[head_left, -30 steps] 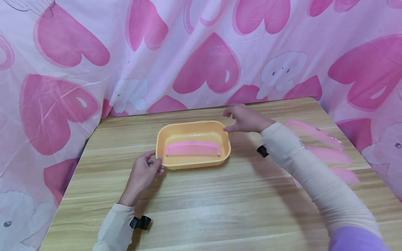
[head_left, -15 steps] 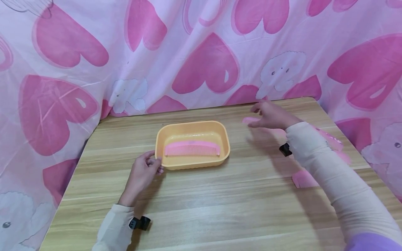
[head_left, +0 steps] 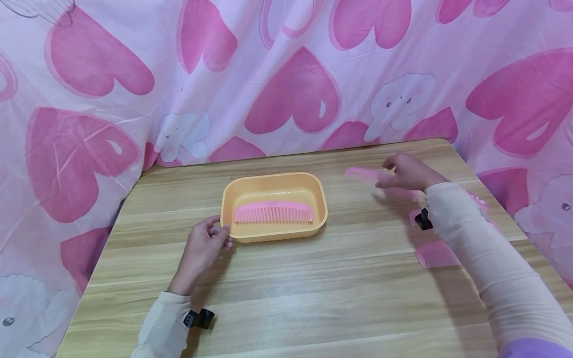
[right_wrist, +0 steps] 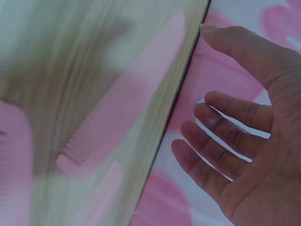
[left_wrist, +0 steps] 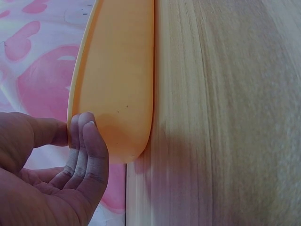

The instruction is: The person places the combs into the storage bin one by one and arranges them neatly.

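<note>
An orange-yellow plastic basin (head_left: 273,184) sits on the table with a pink comb (head_left: 274,205) lying inside it. My left hand (head_left: 203,251) pinches the basin's near left corner; in the left wrist view the thumb and fingers meet at the basin's rim (left_wrist: 73,101). To the right, my right hand (head_left: 412,171) hovers over another pink comb (head_left: 363,173), partly hidden beneath it. In the right wrist view that hand (right_wrist: 249,127) holds nothing, its fingers spread and relaxed, beside a pink comb (right_wrist: 127,99) on the table.
More pink combs lie at the table's right side, one plain comb (head_left: 436,255) near the forearm and others partly covered by the sleeve (head_left: 492,263). A pink heart-print curtain (head_left: 295,94) hangs right behind the wooden table (head_left: 291,298).
My right hand has moved right, away from the basin's far right corner, to above the combs, uncovering a comb on the table. The left hand and basin have stayed in place.
</note>
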`<state>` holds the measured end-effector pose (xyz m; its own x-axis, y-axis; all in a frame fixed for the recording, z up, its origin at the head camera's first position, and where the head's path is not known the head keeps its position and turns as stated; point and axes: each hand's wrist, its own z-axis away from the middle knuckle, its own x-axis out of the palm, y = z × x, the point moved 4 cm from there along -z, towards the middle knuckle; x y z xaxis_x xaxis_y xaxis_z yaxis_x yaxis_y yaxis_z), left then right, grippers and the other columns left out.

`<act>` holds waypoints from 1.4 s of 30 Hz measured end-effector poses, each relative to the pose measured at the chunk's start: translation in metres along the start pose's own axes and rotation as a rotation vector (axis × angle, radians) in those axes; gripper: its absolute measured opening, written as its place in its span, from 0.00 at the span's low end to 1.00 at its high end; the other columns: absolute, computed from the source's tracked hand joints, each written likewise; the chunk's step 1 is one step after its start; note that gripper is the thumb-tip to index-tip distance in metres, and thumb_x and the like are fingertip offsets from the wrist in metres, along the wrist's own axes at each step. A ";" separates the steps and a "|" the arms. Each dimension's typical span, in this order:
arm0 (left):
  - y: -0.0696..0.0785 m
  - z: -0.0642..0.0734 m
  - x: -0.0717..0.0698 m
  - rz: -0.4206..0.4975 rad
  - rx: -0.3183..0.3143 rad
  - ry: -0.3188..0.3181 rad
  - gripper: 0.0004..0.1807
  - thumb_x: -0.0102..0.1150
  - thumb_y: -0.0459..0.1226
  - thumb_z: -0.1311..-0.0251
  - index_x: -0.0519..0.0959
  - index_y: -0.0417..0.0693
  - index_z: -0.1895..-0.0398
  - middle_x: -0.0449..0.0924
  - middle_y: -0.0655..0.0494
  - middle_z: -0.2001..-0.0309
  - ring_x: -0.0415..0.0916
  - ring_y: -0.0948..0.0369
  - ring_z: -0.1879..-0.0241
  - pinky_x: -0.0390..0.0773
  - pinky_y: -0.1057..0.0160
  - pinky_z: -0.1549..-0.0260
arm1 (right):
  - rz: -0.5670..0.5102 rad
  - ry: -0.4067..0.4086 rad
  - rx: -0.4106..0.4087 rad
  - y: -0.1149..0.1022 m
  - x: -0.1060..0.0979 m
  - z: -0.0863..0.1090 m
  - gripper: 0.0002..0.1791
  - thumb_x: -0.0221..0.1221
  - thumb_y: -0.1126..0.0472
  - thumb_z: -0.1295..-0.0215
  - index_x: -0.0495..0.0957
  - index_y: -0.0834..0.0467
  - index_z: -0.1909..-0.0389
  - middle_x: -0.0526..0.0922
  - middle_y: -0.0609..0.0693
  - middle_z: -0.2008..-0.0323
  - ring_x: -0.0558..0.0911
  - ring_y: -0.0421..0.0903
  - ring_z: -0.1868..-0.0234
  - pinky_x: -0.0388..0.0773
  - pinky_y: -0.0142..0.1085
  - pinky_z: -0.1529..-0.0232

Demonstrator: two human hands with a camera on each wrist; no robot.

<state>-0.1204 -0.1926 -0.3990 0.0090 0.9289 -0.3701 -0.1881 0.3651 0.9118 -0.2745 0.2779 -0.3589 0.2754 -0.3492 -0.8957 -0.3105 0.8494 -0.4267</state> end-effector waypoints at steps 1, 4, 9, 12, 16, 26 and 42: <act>0.000 0.000 0.000 0.000 0.000 -0.001 0.27 0.52 0.32 0.26 0.62 0.28 0.28 0.82 0.39 0.63 0.82 0.60 0.69 0.87 0.65 0.66 | -0.002 -0.007 0.010 0.003 0.001 0.001 0.38 0.74 0.52 0.43 0.74 0.79 0.45 0.78 0.75 0.48 0.77 0.69 0.45 0.75 0.63 0.42; 0.000 0.000 0.000 0.001 0.000 -0.003 0.27 0.52 0.32 0.26 0.62 0.28 0.28 0.82 0.39 0.63 0.82 0.60 0.69 0.87 0.65 0.66 | -0.011 -0.016 0.043 0.012 0.004 0.004 0.39 0.74 0.51 0.43 0.73 0.79 0.44 0.77 0.75 0.47 0.76 0.70 0.44 0.75 0.63 0.42; 0.000 0.000 0.000 -0.004 -0.002 -0.002 0.27 0.52 0.32 0.26 0.63 0.29 0.28 0.83 0.39 0.63 0.82 0.59 0.68 0.87 0.65 0.66 | -0.032 -0.042 0.105 0.026 0.012 0.009 0.40 0.73 0.51 0.41 0.71 0.80 0.42 0.76 0.76 0.46 0.76 0.69 0.45 0.75 0.63 0.43; 0.000 0.000 0.000 -0.006 -0.003 -0.003 0.27 0.52 0.32 0.26 0.63 0.29 0.28 0.83 0.41 0.64 0.82 0.59 0.68 0.87 0.65 0.66 | -0.064 -0.065 0.172 0.033 0.017 0.012 0.42 0.73 0.50 0.41 0.70 0.79 0.40 0.75 0.75 0.44 0.76 0.66 0.47 0.76 0.62 0.43; 0.000 0.000 0.000 -0.006 -0.003 -0.003 0.27 0.53 0.32 0.26 0.63 0.29 0.28 0.83 0.41 0.64 0.82 0.59 0.69 0.87 0.65 0.66 | -0.084 -0.083 0.228 0.040 0.022 0.015 0.44 0.73 0.48 0.42 0.69 0.78 0.39 0.75 0.72 0.46 0.75 0.62 0.51 0.78 0.58 0.46; 0.000 0.000 0.000 -0.009 0.000 0.001 0.27 0.52 0.32 0.26 0.63 0.29 0.29 0.83 0.40 0.64 0.82 0.59 0.69 0.87 0.65 0.66 | -0.034 -0.071 0.142 0.046 0.028 0.012 0.35 0.73 0.54 0.42 0.74 0.80 0.47 0.79 0.62 0.66 0.78 0.46 0.76 0.78 0.42 0.65; -0.001 -0.001 -0.001 -0.004 0.005 0.002 0.27 0.53 0.32 0.27 0.64 0.29 0.29 0.83 0.41 0.64 0.82 0.59 0.69 0.87 0.66 0.66 | -0.135 -0.129 0.275 0.056 0.031 0.014 0.34 0.71 0.51 0.41 0.75 0.74 0.46 0.79 0.64 0.54 0.78 0.54 0.60 0.80 0.42 0.60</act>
<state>-0.1215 -0.1937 -0.3995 0.0076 0.9274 -0.3740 -0.1829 0.3690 0.9113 -0.2704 0.3205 -0.4088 0.4158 -0.4276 -0.8027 -0.0113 0.8801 -0.4747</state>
